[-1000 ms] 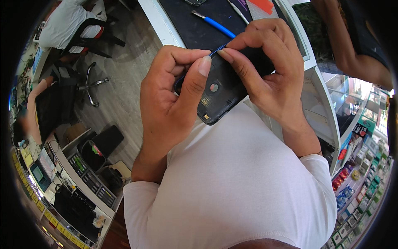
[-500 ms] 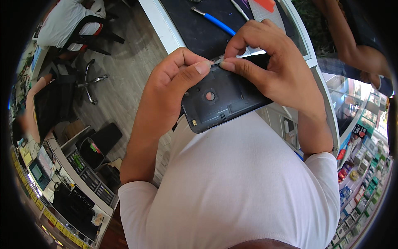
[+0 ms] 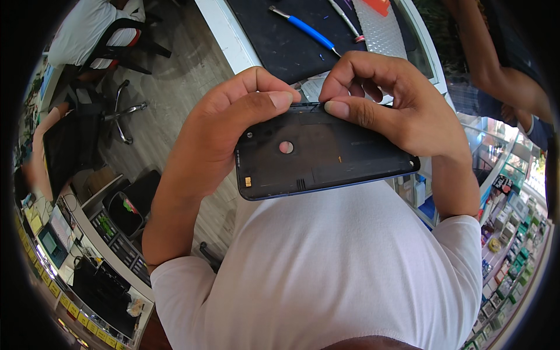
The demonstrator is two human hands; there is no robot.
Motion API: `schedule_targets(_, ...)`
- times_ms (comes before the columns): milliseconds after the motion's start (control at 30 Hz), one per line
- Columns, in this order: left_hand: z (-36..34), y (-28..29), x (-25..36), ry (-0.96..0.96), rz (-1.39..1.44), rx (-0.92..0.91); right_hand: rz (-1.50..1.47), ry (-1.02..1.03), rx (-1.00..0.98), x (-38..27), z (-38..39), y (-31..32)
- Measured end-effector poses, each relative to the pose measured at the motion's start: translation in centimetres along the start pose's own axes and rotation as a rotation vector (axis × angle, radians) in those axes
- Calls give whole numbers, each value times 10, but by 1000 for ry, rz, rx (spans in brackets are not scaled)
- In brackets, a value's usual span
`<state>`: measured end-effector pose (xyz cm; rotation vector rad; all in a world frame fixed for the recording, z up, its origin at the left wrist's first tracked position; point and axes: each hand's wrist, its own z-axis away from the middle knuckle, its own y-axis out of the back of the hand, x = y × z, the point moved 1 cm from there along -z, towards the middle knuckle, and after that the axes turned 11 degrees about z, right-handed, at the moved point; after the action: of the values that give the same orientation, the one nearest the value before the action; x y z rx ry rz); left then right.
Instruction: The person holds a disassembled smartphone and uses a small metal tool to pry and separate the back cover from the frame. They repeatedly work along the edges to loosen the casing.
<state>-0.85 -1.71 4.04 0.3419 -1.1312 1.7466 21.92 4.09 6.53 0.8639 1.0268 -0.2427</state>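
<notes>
Pinching, left hand (image 3: 219, 125): grasping the upper long edge of the phone back cover (image 3: 326, 146), left of its middle; thumb laid along the rim, index finger bent above it.
Pinching, right hand (image 3: 402, 111): grasping the same edge farther right, thumb tip and index fingertip close together; remaining fingers curled.
Phone back cover, place: held up in front of the white shirt (image 3: 344, 256), just below the near end of the worktable (image 3: 233, 41); long sides running roughly left to right, inner face toward the viewer.
Phone back cover, features: black inside, blue along the lower rim; round hole at left; gold contact (image 3: 248, 182) near the lower left corner.
Black mat (image 3: 256, 29), contents: blue-handled tool (image 3: 309, 34) lying at a slant; slim white tool (image 3: 345, 18) with a reddish end, to its right.
Bubble wrap (image 3: 382, 38): at the mat's right, orange-red piece (image 3: 379, 7) on top.
Surroundings, left: black chair (image 3: 111, 41) with a seated person in white.
Surroundings, right: shelves of small boxes (image 3: 513, 239); another person's forearm (image 3: 507, 87) above.
</notes>
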Motion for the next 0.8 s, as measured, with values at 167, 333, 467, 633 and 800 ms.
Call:
schedule_targets(167,-1,1,6,-10,-74,-23,161,171,97,1,-2,0)
schedule_targets(333,-2,1,8,-55,-114,-32,169,107,97,-7,-3,-1)
schedule_targets(467,-3,2,7,-83,-135,-54,191,88,113,-4,-5,-3)
schedule_targets(633,-5,3,10,-77,-193,-63,294,180,170,-6,-5,-2)
schedule_targets(800,-5,3,8,-70,-149,-71,375,429,259,2,-9,-2)
